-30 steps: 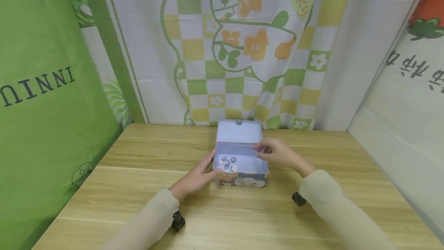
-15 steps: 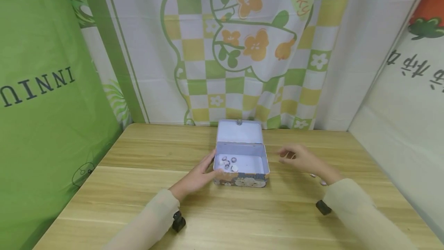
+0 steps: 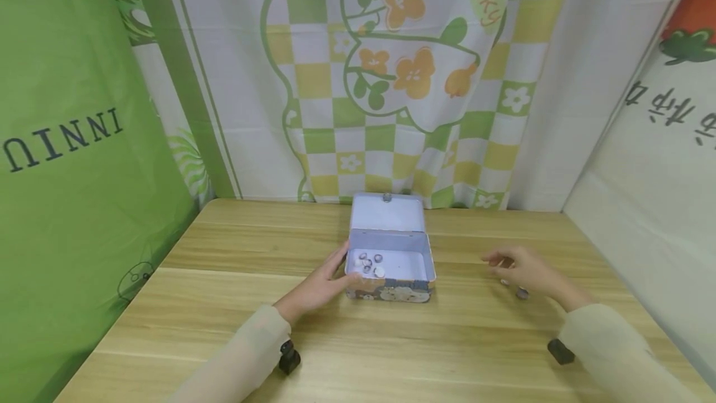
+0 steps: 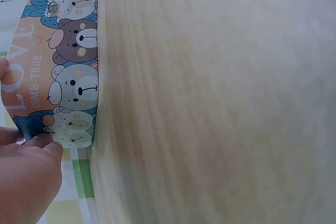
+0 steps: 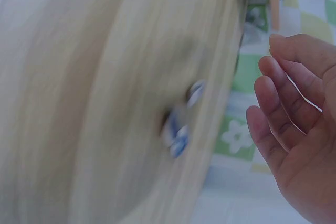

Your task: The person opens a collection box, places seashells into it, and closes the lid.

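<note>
A small tin box (image 3: 407,293) stands on the table, its hinged lid (image 3: 387,213) raised at the back. Cartoon bears and "LOVE COME TRUE" decorate its front in the left wrist view. Several small, shiny round pieces (image 3: 378,259) lie at the left of its pale inside. My left hand (image 3: 314,289) holds the box's left side, thumb (image 4: 48,145) at the front corner. To the right of the box, my right hand (image 3: 528,273) hovers with loosely bent fingers and nothing between them. Small blue-and-white round pieces (image 5: 179,141), blurred, lie on the table below that hand.
The wooden table (image 3: 391,353) reaches back to a checked, flowered curtain (image 3: 380,117). A green cloth (image 3: 73,216) hangs at the left and a white printed one (image 3: 654,191) at the right. A thin dark cable (image 3: 134,275) shows by the table's left edge.
My right hand has drawn away from over the box and moved right, to beside the small pieces on the table. My left hand and the box have stayed where they were.
</note>
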